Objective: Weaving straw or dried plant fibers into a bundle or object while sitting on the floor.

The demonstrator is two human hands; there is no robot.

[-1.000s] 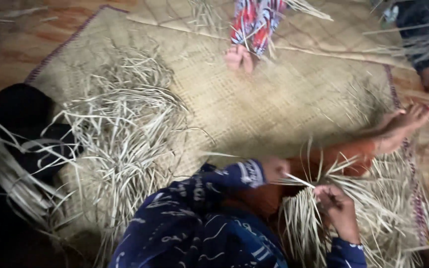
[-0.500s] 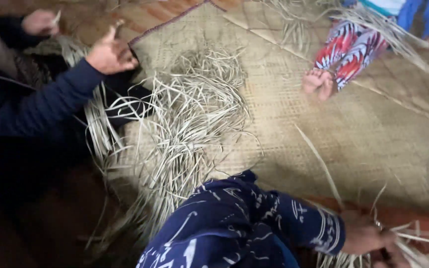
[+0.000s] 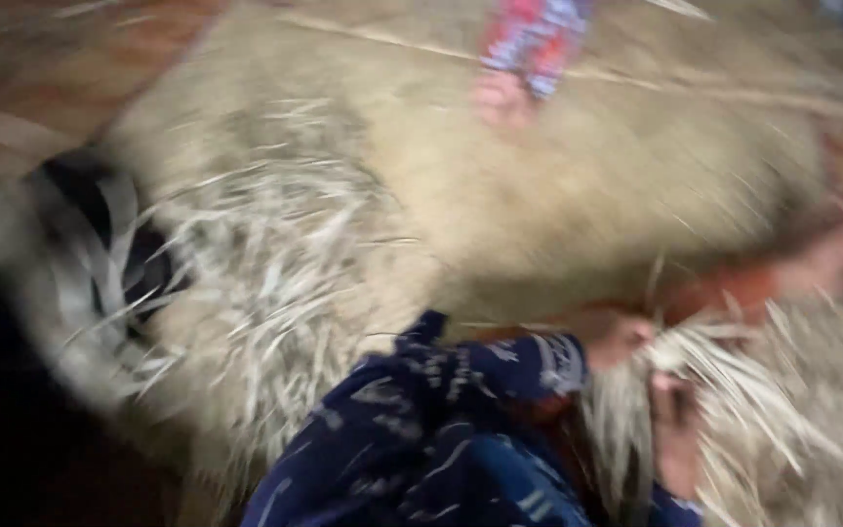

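The view looks down, heavily blurred by motion, at a person sitting on a large pale woven straw mat that covers most of a reddish-brown wooden floor. The person's left hand, coming out of a dark blue sleeve with white printed marks, reaches into a bunch of pale dried straw strips at the lower right; its fingers seem curled against the strips, but the blur hides whether they pinch any. The person's right hand lies just below, half buried in the same bunch, and its grip cannot be told either. The two hands are near each other, with strips fanning out to the right around them. An orange-clad leg stretches out behind the bunch, across the mat. To the left, well apart from the hands, a loose heap of the same pale strips sprawls over the mat, its left edge overlapping a dark, black shape that is too smeared to identify. At the top, another person's bare foot rests on the mat below a red, white and blue patterned garment. No package, label or sign can be made out.
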